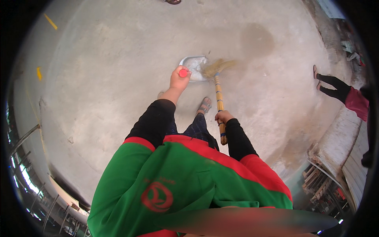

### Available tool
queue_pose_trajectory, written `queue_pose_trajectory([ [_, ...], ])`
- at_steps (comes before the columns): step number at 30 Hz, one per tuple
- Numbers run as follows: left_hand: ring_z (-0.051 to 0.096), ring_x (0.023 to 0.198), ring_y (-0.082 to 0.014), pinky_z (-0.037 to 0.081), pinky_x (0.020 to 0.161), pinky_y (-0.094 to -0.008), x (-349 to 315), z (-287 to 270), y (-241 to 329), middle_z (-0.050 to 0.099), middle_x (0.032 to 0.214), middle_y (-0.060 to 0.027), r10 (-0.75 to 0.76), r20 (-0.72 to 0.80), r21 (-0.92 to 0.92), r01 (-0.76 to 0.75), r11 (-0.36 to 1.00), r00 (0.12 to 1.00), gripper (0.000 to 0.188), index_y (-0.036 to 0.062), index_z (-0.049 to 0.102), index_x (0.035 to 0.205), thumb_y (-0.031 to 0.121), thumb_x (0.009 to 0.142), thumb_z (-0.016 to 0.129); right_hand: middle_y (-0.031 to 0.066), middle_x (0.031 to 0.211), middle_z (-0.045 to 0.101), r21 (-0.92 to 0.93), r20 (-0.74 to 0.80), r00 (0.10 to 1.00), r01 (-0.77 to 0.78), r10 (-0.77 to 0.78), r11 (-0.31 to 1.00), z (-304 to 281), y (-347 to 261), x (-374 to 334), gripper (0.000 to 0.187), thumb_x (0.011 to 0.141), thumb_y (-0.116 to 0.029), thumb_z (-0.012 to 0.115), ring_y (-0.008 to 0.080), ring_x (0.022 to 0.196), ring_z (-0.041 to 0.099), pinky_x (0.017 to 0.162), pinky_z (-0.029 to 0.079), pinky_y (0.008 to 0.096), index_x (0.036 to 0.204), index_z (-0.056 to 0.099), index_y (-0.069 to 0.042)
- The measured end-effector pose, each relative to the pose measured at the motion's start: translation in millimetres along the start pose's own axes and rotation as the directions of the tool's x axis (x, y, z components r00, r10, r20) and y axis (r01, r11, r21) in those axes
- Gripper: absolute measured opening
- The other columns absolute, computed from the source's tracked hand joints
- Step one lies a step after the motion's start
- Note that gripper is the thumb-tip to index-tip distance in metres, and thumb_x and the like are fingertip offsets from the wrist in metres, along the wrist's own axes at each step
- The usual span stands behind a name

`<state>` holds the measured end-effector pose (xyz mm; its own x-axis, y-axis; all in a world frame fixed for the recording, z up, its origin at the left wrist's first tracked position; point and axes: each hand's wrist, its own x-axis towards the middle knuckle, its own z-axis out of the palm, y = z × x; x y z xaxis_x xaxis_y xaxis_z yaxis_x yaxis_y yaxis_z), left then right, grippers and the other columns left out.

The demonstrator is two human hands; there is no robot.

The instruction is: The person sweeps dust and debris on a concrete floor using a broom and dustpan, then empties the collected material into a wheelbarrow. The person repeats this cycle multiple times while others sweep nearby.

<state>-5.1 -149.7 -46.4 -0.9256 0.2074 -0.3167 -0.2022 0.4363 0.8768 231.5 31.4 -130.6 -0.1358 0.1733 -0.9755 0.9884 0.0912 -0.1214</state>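
Observation:
My left hand (pixel 179 79) grips the red-capped handle top (pixel 183 73) of a grey metal dustpan (pixel 194 66) that rests on the concrete floor ahead of me. My right hand (pixel 223 117) is closed around the yellow, blue-banded stick (pixel 218 98) of a straw broom. The broom's bristles (pixel 218 67) lie against the dustpan's right edge. My sandalled foot (pixel 204 105) stands between the two hands. Both arms wear black sleeves under a green and red vest.
Another person's legs (pixel 331 85) in black trousers stand at the right, near a raised concrete ledge (pixel 339 138). A dark damp patch (pixel 256 39) marks the floor beyond the broom. Stacked racks (pixel 321 181) are at lower right, metal railings (pixel 27 173) at lower left.

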Motion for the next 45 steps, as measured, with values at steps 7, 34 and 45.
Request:
queue_pose_trajectory([
  [7, 0.059, 0.077, -0.0181, 0.046, 0.070, -0.0299, -0.7, -9.2, 2.6, 0.061, 0.078, -0.0075, -0.044, 0.088, 0.061, 0.039, 0.997, 0.995, 0.014, 0.0061, 0.057, 0.083, 0.016, 0.076, 0.064, 0.0124, 0.057, 0.057, -0.034, 0.071, 0.994, 0.082, -0.079, 0.996, 37.3, 7.5, -60.8, 0.014, 0.060, -0.008, 0.066, 0.0213, 0.045, 0.055, 0.042, 0.045, 0.0361, 0.060, 0.058, 0.003],
  [34, 0.059, 0.087, -0.0297, 0.047, 0.074, -0.0356, 1.1, -30.7, 11.1, 0.062, 0.090, -0.0103, 0.089, 0.170, 0.151, -0.116, 0.982, 0.981, 0.017, 0.0101, 0.056, 0.086, 0.021, 0.076, 0.065, 0.0168, 0.066, 0.063, -0.377, -0.277, 0.945, 0.063, -0.177, 0.924, -10.1, -53.7, 61.2, 0.018, 0.063, -0.006, 0.062, 0.0279, 0.063, 0.065, 0.057, 0.052, 0.0364, 0.076, 0.059, 0.005],
  [45, 0.059, 0.082, -0.0295, 0.047, 0.070, -0.0353, 9.9, -26.5, -0.4, 0.062, 0.085, -0.0111, 0.131, 0.195, 0.135, -0.159, 0.978, 0.972, 0.018, 0.0094, 0.056, 0.086, 0.021, 0.076, 0.064, 0.0096, 0.057, 0.054, -0.086, -0.080, 0.997, 0.017, -0.024, 0.996, 51.3, -5.9, -92.7, 0.025, 0.062, -0.005, 0.067, 0.0201, 0.045, 0.055, 0.039, 0.042, 0.0340, 0.079, 0.052, 0.004],
])
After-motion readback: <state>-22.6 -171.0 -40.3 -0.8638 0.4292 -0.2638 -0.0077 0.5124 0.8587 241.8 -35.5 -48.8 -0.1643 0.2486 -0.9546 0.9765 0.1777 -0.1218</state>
